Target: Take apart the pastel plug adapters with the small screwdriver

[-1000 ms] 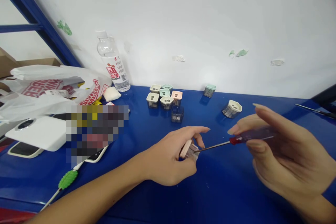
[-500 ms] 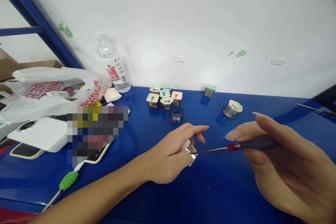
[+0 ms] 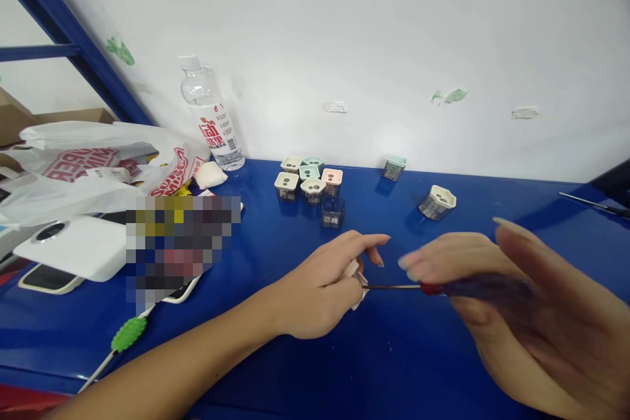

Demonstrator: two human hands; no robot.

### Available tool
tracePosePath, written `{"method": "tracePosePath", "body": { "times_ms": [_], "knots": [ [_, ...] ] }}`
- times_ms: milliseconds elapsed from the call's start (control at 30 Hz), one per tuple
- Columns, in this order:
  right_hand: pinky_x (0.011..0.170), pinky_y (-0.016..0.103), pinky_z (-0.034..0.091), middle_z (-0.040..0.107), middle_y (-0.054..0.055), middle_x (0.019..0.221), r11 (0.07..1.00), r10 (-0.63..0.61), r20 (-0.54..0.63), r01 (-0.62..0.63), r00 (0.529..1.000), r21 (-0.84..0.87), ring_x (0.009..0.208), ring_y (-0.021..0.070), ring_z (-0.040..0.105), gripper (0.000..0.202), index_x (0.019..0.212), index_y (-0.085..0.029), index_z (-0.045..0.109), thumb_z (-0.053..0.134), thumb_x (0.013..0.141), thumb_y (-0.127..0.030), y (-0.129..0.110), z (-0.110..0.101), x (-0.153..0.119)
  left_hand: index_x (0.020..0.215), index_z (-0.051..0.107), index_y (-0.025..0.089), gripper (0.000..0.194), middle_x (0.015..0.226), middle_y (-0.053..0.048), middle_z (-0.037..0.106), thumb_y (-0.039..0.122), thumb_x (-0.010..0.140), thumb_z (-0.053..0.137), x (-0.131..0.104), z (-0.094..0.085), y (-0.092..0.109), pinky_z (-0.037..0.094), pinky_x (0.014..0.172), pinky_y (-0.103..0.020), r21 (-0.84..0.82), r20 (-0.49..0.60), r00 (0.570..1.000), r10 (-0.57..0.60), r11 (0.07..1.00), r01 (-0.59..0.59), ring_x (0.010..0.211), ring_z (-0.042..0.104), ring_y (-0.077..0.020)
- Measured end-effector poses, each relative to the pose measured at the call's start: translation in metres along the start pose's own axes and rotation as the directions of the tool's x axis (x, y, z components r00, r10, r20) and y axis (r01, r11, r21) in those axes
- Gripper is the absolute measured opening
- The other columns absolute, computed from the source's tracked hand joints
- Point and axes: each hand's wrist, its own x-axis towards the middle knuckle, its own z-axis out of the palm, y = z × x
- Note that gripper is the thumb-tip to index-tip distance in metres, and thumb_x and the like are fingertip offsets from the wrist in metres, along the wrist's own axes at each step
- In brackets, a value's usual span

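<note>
My left hand [image 3: 319, 292] is closed on a small pale pencil sharpener lid [image 3: 361, 302], mostly hidden by the thumb and fingers; the index finger points out to the right. My right hand [image 3: 536, 321], blurred, grips a screwdriver [image 3: 394, 287] by its see-through purplish handle with a red collar. The shaft runs level to the left, and its tip meets the lid, though the exact contact is hidden. Just beyond my left hand sits a dark see-through sharpener container [image 3: 333, 212] without a lid. Behind it stand several two-hole pencil sharpeners [image 3: 312, 189] in cream, mint and pink.
A cream sharpener [image 3: 438, 202] lies tilted at the right, and a mint one [image 3: 394, 168] is by the wall. A water bottle [image 3: 211, 118], plastic bag [image 3: 93, 157] and white device [image 3: 73, 248] crowd the left. Another thin tool [image 3: 590, 202] lies far right on the blue table [image 3: 394, 367].
My right hand's fingers have shifted left and turned around the screwdriver handle, and its shaft is now more level. The shiny metal on the lid is now covered. My left hand stays nearly still.
</note>
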Motion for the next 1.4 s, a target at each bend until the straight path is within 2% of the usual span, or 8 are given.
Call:
{"method": "tracePosePath", "body": {
  "times_ms": [133, 333, 567, 667, 867, 1033, 1200, 1400],
  "knots": [
    [0.065, 0.025, 0.056, 0.068, -0.002, 0.080, 0.999, -0.017, 0.045, 0.019, 0.999, -0.044, 0.072, 0.0150, 0.064, 0.056, 0.131, -0.038, 0.055, 0.068, 0.082, -0.013, -0.003, -0.001, 0.007, 0.128, 0.046, 0.018, 0.050, 0.084, 0.000, 0.053, 0.011, 0.080, 0.038, 0.002, 0.002, -0.001, 0.046, 0.074, -0.030, -0.021, 0.000, 0.999, -0.048, 0.999, 0.048, 0.071, 0.051, -0.0127],
    [0.082, 0.036, 0.056, 0.066, 0.006, 0.113, 0.999, 0.040, 0.031, -0.039, 0.999, -0.038, 0.098, 0.0215, 0.064, 0.069, 0.150, -0.029, 0.024, 0.051, 0.090, -0.009, 0.001, 0.004, 0.000, 0.123, 0.050, 0.017, 0.045, 0.090, -0.001, 0.056, 0.015, 0.080, 0.039, 0.006, 0.002, -0.001, 0.044, 0.085, -0.033, 0.000, -0.015, 0.997, -0.081, 0.997, 0.081, 0.081, 0.054, -0.0149],
    [0.072, 0.034, 0.056, 0.067, 0.004, 0.098, 0.999, -0.004, 0.002, 0.004, 1.000, -0.049, 0.085, 0.0198, 0.065, 0.049, 0.140, -0.034, 0.045, 0.056, 0.092, -0.033, 0.005, 0.008, -0.001, 0.131, 0.046, 0.019, 0.052, 0.111, -0.005, 0.057, 0.018, 0.080, 0.040, 0.009, 0.003, -0.006, 0.046, 0.080, -0.032, 0.005, -0.019, 0.988, -0.151, 0.988, 0.151, 0.092, 0.054, -0.0179],
    [0.085, 0.039, 0.054, 0.063, 0.008, 0.119, 0.996, 0.070, 0.008, -0.069, 0.998, -0.065, 0.100, 0.0223, 0.064, 0.052, 0.148, -0.030, 0.031, 0.038, 0.098, -0.021, 0.006, 0.007, -0.003, 0.132, 0.045, 0.020, 0.051, 0.105, -0.004, 0.058, 0.019, 0.081, 0.039, 0.010, 0.002, -0.008, 0.045, 0.080, -0.030, -0.006, -0.014, 0.986, -0.165, 0.986, 0.165, 0.093, 0.053, -0.0173],
    [0.075, 0.039, 0.055, 0.070, 0.000, 0.086, 1.000, -0.015, -0.033, 0.014, 0.999, -0.028, 0.074, 0.0194, 0.066, 0.055, 0.137, -0.034, 0.049, 0.064, 0.086, -0.022, 0.011, 0.009, -0.005, 0.131, 0.045, 0.020, 0.050, 0.098, -0.002, 0.056, 0.019, 0.081, 0.037, 0.012, 0.003, -0.011, 0.044, 0.070, -0.025, -0.023, 0.015, 0.984, -0.178, 0.984, 0.179, 0.080, 0.051, -0.0135],
    [0.072, 0.038, 0.058, 0.067, 0.002, 0.113, 0.986, 0.163, -0.071, -0.165, 0.984, -0.014, 0.097, 0.0232, 0.066, 0.058, 0.142, -0.039, 0.040, 0.047, 0.092, -0.011, 0.008, 0.014, -0.004, 0.131, 0.041, 0.023, 0.052, 0.106, -0.002, 0.053, 0.019, 0.079, 0.037, 0.013, 0.002, -0.012, 0.041, 0.061, -0.024, -0.127, 0.042, 0.981, -0.190, 0.973, 0.194, 0.071, 0.049, -0.0106],
    [0.066, 0.037, 0.057, 0.070, 0.002, 0.097, 0.997, 0.065, -0.117, -0.061, 0.991, 0.036, 0.079, 0.0215, 0.065, 0.057, 0.134, -0.038, 0.051, 0.061, 0.085, -0.012, 0.012, 0.019, -0.006, 0.128, 0.042, 0.023, 0.049, 0.102, -0.001, 0.053, 0.022, 0.080, 0.038, 0.014, 0.003, -0.013, 0.039, 0.058, -0.023, -0.127, 0.067, 0.977, -0.202, 0.970, 0.209, 0.068, 0.047, -0.0106],
    [0.081, 0.037, 0.056, 0.066, 0.004, 0.113, 0.973, 0.228, -0.049, -0.229, 0.973, -0.027, 0.097, 0.0207, 0.065, 0.056, 0.148, -0.034, 0.029, 0.043, 0.096, -0.017, 0.013, 0.018, -0.004, 0.127, 0.041, 0.025, 0.048, 0.101, -0.001, 0.053, 0.022, 0.079, 0.037, 0.014, 0.005, -0.014, 0.039, 0.056, -0.022, -0.134, 0.083, 0.971, -0.225, 0.963, 0.234, 0.068, 0.048, -0.0109]
  ]
}}
